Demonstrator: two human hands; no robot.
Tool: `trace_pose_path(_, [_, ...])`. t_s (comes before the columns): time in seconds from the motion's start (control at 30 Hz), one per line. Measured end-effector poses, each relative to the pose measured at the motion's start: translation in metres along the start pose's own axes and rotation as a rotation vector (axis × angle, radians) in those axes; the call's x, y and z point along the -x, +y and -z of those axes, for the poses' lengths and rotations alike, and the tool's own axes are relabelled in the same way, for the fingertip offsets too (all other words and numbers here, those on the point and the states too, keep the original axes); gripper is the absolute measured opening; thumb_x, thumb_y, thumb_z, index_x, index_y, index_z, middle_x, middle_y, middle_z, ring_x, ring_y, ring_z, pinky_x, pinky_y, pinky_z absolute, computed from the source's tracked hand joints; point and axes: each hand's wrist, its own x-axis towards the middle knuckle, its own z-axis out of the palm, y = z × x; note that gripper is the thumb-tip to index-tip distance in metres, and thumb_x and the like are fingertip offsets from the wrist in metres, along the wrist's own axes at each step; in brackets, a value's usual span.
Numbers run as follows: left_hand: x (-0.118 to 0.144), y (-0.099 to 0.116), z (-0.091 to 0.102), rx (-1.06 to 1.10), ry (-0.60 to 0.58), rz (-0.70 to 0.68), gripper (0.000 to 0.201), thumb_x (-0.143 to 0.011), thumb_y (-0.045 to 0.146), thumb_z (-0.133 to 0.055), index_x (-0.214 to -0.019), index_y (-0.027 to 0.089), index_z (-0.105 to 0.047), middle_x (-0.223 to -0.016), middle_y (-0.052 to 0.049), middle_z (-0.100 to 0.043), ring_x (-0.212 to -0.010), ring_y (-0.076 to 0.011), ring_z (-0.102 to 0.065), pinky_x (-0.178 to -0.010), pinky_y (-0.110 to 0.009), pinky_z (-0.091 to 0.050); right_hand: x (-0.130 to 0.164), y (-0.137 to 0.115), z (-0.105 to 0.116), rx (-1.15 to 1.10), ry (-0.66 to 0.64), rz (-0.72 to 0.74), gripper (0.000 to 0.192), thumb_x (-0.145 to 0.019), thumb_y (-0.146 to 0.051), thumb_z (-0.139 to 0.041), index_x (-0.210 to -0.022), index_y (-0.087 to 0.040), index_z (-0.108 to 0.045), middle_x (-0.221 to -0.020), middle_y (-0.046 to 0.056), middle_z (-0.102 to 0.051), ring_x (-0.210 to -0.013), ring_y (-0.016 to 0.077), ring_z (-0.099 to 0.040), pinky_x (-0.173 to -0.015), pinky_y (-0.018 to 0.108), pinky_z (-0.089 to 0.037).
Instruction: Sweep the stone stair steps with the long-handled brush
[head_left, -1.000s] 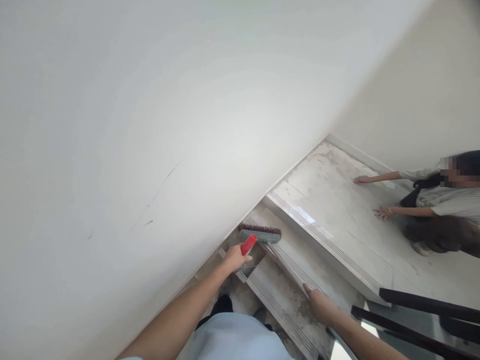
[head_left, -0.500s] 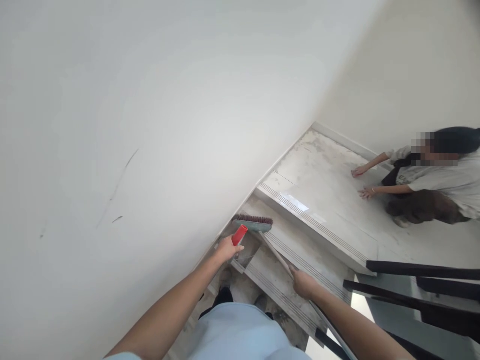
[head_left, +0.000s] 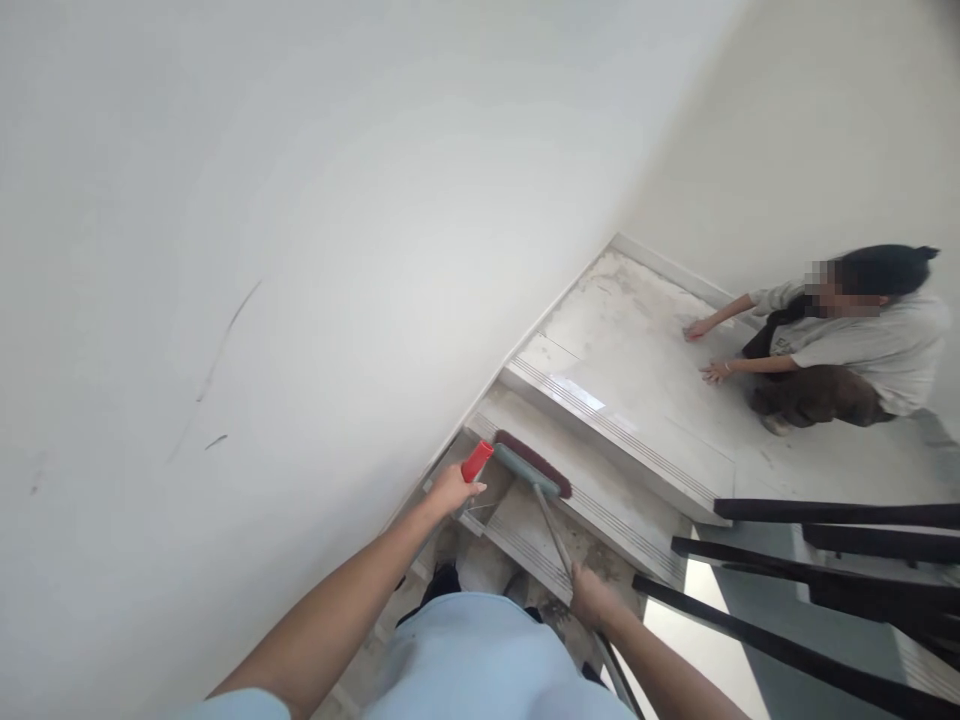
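Observation:
My left hand [head_left: 452, 490] is closed around a handle with a red grip [head_left: 478, 460], which looks like that of a dustpan. Below it a dark, pan-like shape [head_left: 491, 500] lies against the stair, partly hidden by the hand. My right hand [head_left: 594, 597] is wrapped round the thin pole of a broom [head_left: 551, 525]. The broom's grey-green head [head_left: 525, 468] with dark reddish bristles rests at the edge of a step [head_left: 637, 510], to the right of the red grip. The pole's lower end passes beneath my right forearm.
A white wall [head_left: 300, 200] rises along the left of the stairs. Above the steps is a dusty landing [head_left: 630, 330], where another person [head_left: 862, 340] crouches with both hands on the floor. Dark railing bars [head_left: 825, 512] run along the right, beside a drop to lower stairs.
The broom head has swung round and moved down and right, now lying along the step edge. My right hand has come lower and closer to me. My left hand keeps its hold.

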Motion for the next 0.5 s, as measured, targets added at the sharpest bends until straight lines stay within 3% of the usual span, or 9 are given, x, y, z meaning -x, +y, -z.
trace_pose_path(0.07, [0.002,0.001,0.001,0.022,-0.023,-0.001,0.014,-0.079,0.020,-0.072,-0.088,0.018,-0.062,-0.061,0.004,-0.065,-0.063,-0.0161,-0.068,-0.062,-0.024,-0.048,0.015,0.000,-0.002,-0.023,-0.051,0.070,0.065,-0.079,0.000,-0.053,-0.145,-0.003,-0.049,-0.122,0.025,-0.069,-0.115,0.0267,-0.069,-0.089,0.029,-0.052])
trace_pose_path(0.17, [0.003,0.002,0.001,0.031,-0.031,0.005,0.015,-0.080,0.019,-0.072,-0.091,0.017,-0.062,-0.060,0.004,-0.065,-0.061,-0.0161,-0.068,-0.059,-0.024,-0.048,0.033,0.024,0.005,-0.094,-0.037,0.148,0.071,-0.076,0.000,-0.053,-0.146,-0.006,-0.049,-0.119,0.021,-0.072,-0.117,0.0250,-0.068,-0.093,0.027,-0.051])
trace_pose_path(0.3, [0.003,0.000,-0.001,0.023,-0.010,0.011,0.016,-0.080,0.018,-0.073,-0.092,0.016,-0.063,-0.061,0.004,-0.065,-0.061,-0.0155,-0.068,-0.059,-0.024,-0.047,0.032,0.053,0.021,-0.069,0.035,0.030,0.071,-0.077,0.001,-0.047,-0.147,-0.006,-0.047,-0.120,0.022,-0.072,-0.117,0.0262,-0.069,-0.096,0.031,-0.050])
trace_pose_path(0.4, [0.002,-0.002,-0.002,0.006,0.006,0.001,0.017,-0.079,0.020,-0.075,-0.091,0.016,-0.064,-0.061,0.004,-0.064,-0.062,-0.0157,-0.067,-0.060,-0.024,-0.045,0.012,0.041,0.029,0.041,0.087,-0.084,0.065,-0.084,0.000,-0.041,-0.149,-0.002,-0.043,-0.119,0.026,-0.071,-0.111,0.0292,-0.071,-0.092,0.036,-0.053])
trace_pose_path(0.5, [-0.001,-0.004,-0.002,-0.001,0.004,-0.010,0.017,-0.078,0.021,-0.077,-0.090,0.017,-0.065,-0.061,0.004,-0.064,-0.064,-0.0160,-0.067,-0.062,-0.024,-0.045,-0.004,0.010,0.027,0.123,0.060,-0.080,0.058,-0.086,0.000,-0.041,-0.144,0.000,-0.048,-0.122,0.027,-0.069,-0.113,0.0302,-0.070,-0.091,0.037,-0.053])
